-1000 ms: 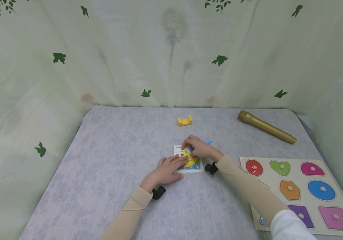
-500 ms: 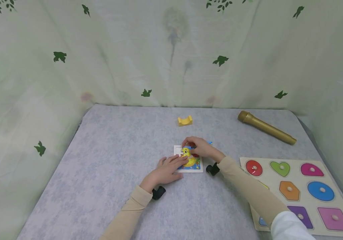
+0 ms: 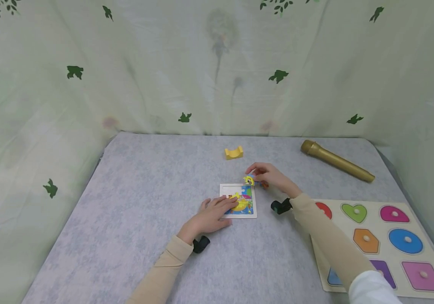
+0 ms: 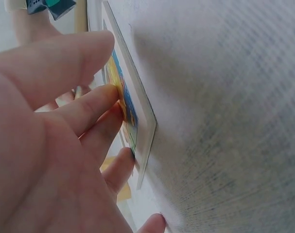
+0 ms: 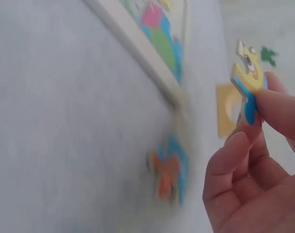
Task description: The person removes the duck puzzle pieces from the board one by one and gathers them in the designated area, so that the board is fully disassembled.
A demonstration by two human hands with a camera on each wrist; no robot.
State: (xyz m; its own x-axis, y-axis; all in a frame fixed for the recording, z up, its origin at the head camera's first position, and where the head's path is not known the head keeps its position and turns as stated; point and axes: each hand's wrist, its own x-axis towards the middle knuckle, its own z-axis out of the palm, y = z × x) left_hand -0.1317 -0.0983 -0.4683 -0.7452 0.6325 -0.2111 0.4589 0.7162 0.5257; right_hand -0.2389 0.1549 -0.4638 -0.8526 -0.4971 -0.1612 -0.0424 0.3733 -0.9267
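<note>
A small puzzle board (image 3: 224,188) with a white frame and a yellow-and-blue picture lies mid-table. My left hand (image 3: 210,216) rests its outstretched fingers on the picture; in the left wrist view, the fingertips touch the board (image 4: 143,114) near its rim. Just past the board's far right corner, my right hand (image 3: 273,177) pinches a yellow-and-blue puzzle piece (image 5: 250,80) between thumb and fingers, raised off the table. The piece carries a cartoon eye. Another puzzle piece (image 5: 169,170), blue and orange, lies on the table beside the board, blurred and partly behind the right hand in the head view.
A yellow block (image 3: 234,153) with a curved hollow stands behind the board. At the back right lies a gold cylindrical stick (image 3: 336,160) with a thicker end. A large knobbed shape board (image 3: 386,249) fills the right side, partly under the right forearm. Fabric walls surround the table.
My right hand has lifted the yellow-and-blue puzzle piece off the board and moved right and away, uncovering the board's upper part. The left hand stays in place.
</note>
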